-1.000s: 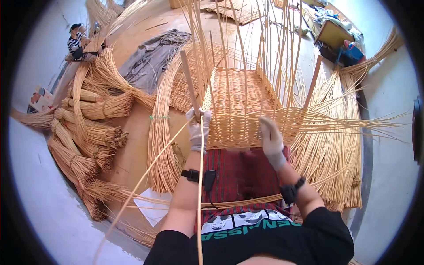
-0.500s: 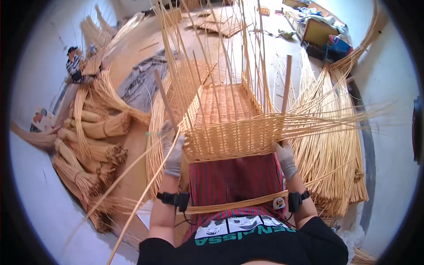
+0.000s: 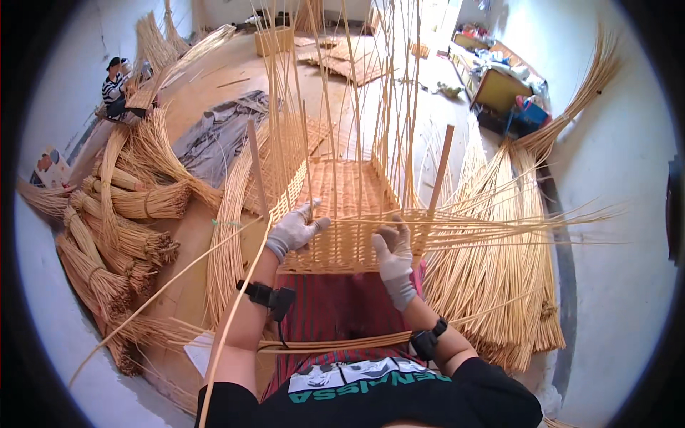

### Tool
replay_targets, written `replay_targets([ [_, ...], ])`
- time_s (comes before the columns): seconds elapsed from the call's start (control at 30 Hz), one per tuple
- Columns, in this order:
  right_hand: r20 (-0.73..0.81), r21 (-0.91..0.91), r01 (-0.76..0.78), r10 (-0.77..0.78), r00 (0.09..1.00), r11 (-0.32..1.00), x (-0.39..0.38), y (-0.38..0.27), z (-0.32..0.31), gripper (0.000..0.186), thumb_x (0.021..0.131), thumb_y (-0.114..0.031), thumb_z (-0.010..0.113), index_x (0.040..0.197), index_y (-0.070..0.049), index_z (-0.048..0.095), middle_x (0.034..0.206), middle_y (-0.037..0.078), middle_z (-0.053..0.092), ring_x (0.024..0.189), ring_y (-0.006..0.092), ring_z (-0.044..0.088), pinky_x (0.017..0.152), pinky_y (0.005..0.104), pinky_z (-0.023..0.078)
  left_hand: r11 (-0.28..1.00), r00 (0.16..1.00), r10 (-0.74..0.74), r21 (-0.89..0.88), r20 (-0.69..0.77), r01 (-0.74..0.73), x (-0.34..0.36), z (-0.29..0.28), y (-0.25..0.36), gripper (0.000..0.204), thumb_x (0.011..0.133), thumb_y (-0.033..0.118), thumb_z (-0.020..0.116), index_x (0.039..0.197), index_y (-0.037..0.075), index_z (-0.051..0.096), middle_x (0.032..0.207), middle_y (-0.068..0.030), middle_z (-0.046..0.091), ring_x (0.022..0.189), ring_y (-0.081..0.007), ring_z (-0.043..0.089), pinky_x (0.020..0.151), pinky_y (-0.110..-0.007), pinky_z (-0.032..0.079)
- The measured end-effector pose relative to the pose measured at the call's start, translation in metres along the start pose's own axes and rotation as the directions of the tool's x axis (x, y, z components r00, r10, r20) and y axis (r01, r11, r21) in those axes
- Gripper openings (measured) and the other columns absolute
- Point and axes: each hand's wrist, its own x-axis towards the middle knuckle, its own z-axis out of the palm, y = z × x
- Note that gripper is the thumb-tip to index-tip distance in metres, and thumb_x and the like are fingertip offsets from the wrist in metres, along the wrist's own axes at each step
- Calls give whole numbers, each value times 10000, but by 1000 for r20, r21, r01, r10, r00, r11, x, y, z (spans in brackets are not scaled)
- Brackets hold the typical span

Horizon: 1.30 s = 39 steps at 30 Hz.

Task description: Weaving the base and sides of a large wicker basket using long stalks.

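Note:
A partly woven wicker basket [image 3: 335,246] stands before me, its near wall facing my lap and tall upright canes [image 3: 325,93] rising from its sides. My left hand [image 3: 294,230], in a pale glove, lies at the near left corner by the rim, its thumb and fingers apart. On the right part of the near wall, my gloved right hand [image 3: 394,260] touches the rim with bent fingers, the thumb apart from them. Flat wooden stakes stand at both near corners: a left stake [image 3: 257,167] and a right stake [image 3: 441,167]. Loose weaving canes [image 3: 514,227] fan out right.
Bundles of cane [image 3: 146,200] are piled at the left, and a long spread of canes [image 3: 499,285] lies at the right. Dark cloth [image 3: 221,135] is on the floor. A person [image 3: 114,89] sits at the far left. A cane bundle [image 3: 328,345] crosses my lap.
Both hands have left the basket's outer sides and moved inward onto its near wall. The basket shows lower and a little farther left as the view has shifted.

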Motion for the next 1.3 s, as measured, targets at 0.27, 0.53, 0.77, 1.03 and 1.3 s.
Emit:
replay_targets([
  [0.27, 343, -637, 589, -501, 795, 497, 111, -107, 119, 678, 947, 46, 506, 1578, -125, 327, 1585, 188, 412, 1236, 312, 626, 815, 320, 599, 954, 937, -96, -299, -335, -10, 17, 39, -9, 396, 1029, 400, 624, 900, 29, 669, 566, -63, 578, 437, -140, 588, 418, -337, 465],
  [0.53, 130, -464, 127, -74, 989, 877, 15, -19, 10, 209, 1048, -175, 551, 1177, -88, 691, 953, 81, 763, 617, 168, 675, 559, 335, 538, 912, 593, 408, 279, -694, -301, -1, 71, -8, 730, 907, 164, 748, 1540, 253, 395, 1153, -53, 724, 840, -308, 720, 719, -402, 564],
  [0.77, 212, -249, -275, 329, 920, 929, 39, -37, 38, 238, 1051, -187, 584, 1172, -1, 670, 943, 50, 742, 848, 129, 696, 749, 294, 564, 807, 532, 579, 342, -618, -481, -6, 81, -57, 841, 878, 167, 769, 1583, 186, 311, 1463, -115, 565, 1074, -331, 698, 796, -452, 581],
  [1.03, 303, -902, 299, -34, 952, 310, 125, -112, 124, 550, 940, -42, 615, 1470, -64, 470, 1621, 235, 338, 1196, 349, 645, 925, 389, 548, 871, 893, 205, 491, -401, 20, -7, 102, 1, 1032, 861, 310, 761, 1638, 140, 104, 1607, -183, 356, 926, -397, 716, 714, -499, 576],
  [1.3, -62, -73, 158, -163, 985, 985, 58, -49, 2, 293, 1053, -97, 526, 1345, -96, 549, 1115, 164, 678, 1053, 218, 666, 890, 379, 570, 681, 401, 710, 710, -579, -181, -2, 88, -7, 873, 808, 185, 760, 1583, 165, 359, 1543, -191, 441, 1003, -364, 682, 800, -456, 571],
])
